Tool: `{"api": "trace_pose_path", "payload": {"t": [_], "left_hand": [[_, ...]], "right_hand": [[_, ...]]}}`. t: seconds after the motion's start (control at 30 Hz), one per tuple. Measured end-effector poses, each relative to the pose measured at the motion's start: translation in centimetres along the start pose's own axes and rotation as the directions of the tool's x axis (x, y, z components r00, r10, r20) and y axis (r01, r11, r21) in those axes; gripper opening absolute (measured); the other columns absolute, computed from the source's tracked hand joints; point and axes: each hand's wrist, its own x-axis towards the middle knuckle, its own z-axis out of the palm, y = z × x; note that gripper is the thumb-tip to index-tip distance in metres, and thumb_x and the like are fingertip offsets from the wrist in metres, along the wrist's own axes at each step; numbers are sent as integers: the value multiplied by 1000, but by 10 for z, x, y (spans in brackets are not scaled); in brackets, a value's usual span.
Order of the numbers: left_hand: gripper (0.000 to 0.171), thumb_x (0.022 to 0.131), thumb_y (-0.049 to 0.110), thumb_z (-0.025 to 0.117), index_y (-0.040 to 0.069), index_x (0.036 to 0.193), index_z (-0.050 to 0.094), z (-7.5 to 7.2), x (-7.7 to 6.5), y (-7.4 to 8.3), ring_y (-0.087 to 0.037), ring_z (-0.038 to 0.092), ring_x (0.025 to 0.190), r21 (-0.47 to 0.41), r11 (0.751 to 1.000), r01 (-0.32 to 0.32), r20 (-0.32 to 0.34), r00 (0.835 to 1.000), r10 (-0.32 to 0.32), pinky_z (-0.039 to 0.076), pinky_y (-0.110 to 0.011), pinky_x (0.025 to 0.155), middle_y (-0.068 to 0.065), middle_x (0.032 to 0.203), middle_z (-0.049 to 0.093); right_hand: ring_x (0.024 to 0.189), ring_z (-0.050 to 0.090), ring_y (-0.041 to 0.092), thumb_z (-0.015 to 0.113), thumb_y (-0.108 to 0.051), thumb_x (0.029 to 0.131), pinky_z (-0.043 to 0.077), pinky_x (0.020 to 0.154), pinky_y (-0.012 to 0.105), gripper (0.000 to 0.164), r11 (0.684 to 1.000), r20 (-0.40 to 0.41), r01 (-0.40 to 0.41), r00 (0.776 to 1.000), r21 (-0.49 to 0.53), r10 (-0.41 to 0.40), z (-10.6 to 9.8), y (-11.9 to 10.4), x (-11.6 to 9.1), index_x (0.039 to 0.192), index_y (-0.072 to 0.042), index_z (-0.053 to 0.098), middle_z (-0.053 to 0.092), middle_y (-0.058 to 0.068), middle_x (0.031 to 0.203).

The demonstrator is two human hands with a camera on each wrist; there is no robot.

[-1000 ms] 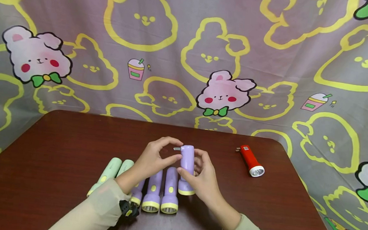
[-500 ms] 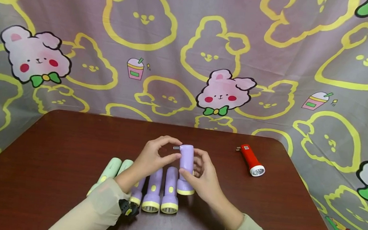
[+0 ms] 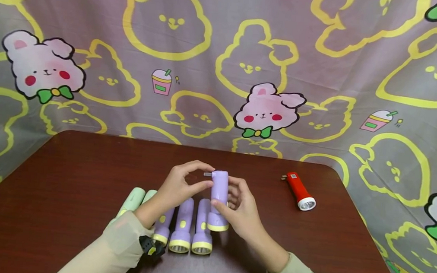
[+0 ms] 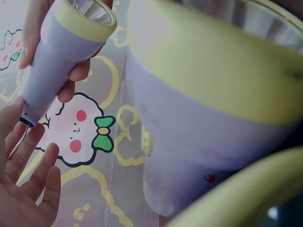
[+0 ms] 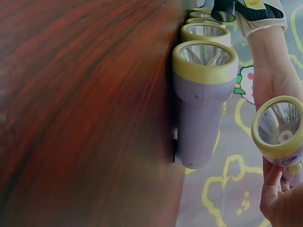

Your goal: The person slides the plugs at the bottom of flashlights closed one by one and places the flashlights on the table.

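In the head view a purple flashlight (image 3: 219, 193) with a pale yellow rim is held upright just above the table, lens end down. Metal plug prongs (image 3: 208, 174) stick out sideways near its top. My right hand (image 3: 244, 212) grips its body, thumb on the near side and fingers behind. The thumb and forefinger of my left hand (image 3: 181, 183) pinch the end around the prongs; the other left fingers spread loosely in the left wrist view. Three more purple flashlights (image 3: 182, 224) lie side by side under the hands, the leftmost partly hidden by the left forearm.
Two green flashlights (image 3: 131, 200) lie left of the purple ones, partly covered by the left forearm. A red flashlight (image 3: 297, 190) with a white head rests at the right of the dark brown table (image 3: 84, 159). A patterned curtain (image 3: 208, 75) hangs behind the table.
Both hands have shifted slightly left with the purple flashlight, which now overlaps the rightmost purple one on the table. The grip of each hand looks the same.
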Motion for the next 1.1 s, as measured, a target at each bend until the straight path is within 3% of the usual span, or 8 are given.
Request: {"api": "trace_pose_path", "payload": {"t": [0.3, 0.73, 0.9, 1.1], "left_hand": [[26, 83, 12, 80, 12, 109, 74, -5, -1, 3, -15, 67, 103, -21, 1000, -15, -15, 1000, 15, 55, -40, 91, -2, 107, 73], [28, 85, 7, 77, 9, 113, 73, -13, 1, 4, -16, 66, 103, -44, 994, -100, 49, 994, 103, 55, -38, 84, -5, 108, 71], [29, 87, 8, 76, 9, 115, 73, -15, 2, 5, -11, 63, 103, -41, 997, -72, 109, 991, 76, 53, -29, 74, -4, 109, 70], [29, 88, 10, 75, 11, 118, 72, -18, 2, 5, -12, 62, 104, -34, 999, -42, 152, 987, 46, 51, -27, 74, -3, 111, 69]], "right_hand": [[85, 68, 6, 74, 3, 84, 56, 74, 22, 52, 1000, -1, 2, 1000, 20, -2, 3, -4, -1, 129, 7, 48, 67, 31, 114], [85, 69, 7, 75, 3, 83, 57, 75, 23, 53, 1000, 27, 22, 999, 22, -22, 2, -9, -1, 129, 5, 49, 68, 30, 113], [86, 69, 7, 75, 2, 83, 57, 75, 24, 52, 1000, 38, 14, 999, 20, -15, 1, -9, -3, 129, 4, 49, 68, 30, 114], [86, 69, 7, 75, 2, 84, 57, 75, 24, 52, 999, 52, 25, 998, 31, -26, 2, -8, -4, 129, 4, 49, 67, 30, 115]]}}
